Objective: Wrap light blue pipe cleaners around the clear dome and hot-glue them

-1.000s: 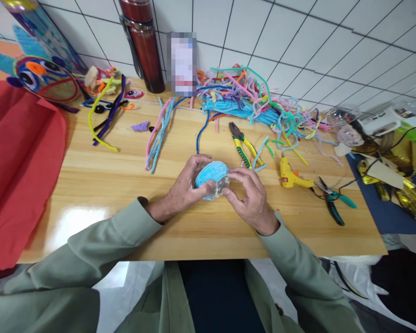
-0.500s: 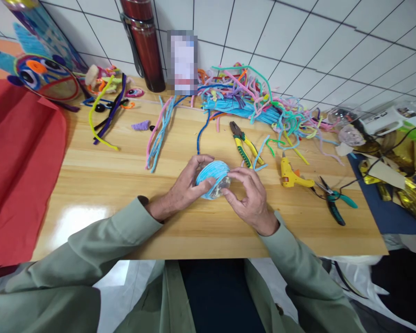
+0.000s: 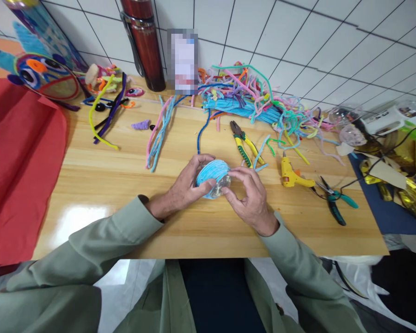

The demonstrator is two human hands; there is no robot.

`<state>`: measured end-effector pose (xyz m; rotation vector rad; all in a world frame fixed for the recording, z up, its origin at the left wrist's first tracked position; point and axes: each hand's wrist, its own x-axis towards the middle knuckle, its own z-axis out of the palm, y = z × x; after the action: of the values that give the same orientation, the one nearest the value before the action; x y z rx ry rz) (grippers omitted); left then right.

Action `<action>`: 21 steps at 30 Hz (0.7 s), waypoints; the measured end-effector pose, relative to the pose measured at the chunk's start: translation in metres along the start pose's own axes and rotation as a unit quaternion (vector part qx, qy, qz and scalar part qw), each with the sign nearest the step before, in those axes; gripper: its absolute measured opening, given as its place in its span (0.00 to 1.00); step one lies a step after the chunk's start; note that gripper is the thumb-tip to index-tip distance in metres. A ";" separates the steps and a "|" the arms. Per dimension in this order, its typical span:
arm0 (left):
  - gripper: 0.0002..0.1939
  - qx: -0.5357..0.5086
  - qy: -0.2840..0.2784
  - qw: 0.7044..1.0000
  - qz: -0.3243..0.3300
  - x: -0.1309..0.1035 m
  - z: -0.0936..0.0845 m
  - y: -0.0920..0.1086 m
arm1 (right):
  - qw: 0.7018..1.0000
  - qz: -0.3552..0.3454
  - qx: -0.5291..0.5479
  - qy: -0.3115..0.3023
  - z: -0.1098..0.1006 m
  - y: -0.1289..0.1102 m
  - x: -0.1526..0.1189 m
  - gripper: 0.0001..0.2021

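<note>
A clear round ball (image 3: 220,187), partly covered with rows of light blue pipe cleaner (image 3: 213,171), is held between my two hands above the near part of the table. My left hand (image 3: 185,185) wraps its left side, with the thumb across the front over the blue rows. On the right edge, my right hand (image 3: 251,194) pinches the ball with thumb and fingertips. The bare see-through part faces my right thumb. Just beyond my hands lie yellow-green pliers (image 3: 244,143) and short pieces of blue pipe cleaner (image 3: 262,151).
A yellow glue gun (image 3: 293,175) and teal-handled pliers (image 3: 335,199) lie to the right, with a cord nearby. Heaped pipe cleaners (image 3: 249,99) line the wall beside a red thermos (image 3: 145,51). A fish-like craft (image 3: 45,76) and red cloth (image 3: 21,175) are at left.
</note>
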<state>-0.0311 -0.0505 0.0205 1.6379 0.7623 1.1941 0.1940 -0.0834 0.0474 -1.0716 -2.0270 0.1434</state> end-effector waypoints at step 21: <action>0.26 0.004 0.012 1.000 0.004 0.002 0.001 0.000 | 1.000 -0.016 0.013 0.005 0.001 0.000 -0.001 0.19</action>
<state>-0.0296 -0.0495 0.0214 1.6371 0.7776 1.2201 0.1938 -0.0839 0.0460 -1.0212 -2.0262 0.1466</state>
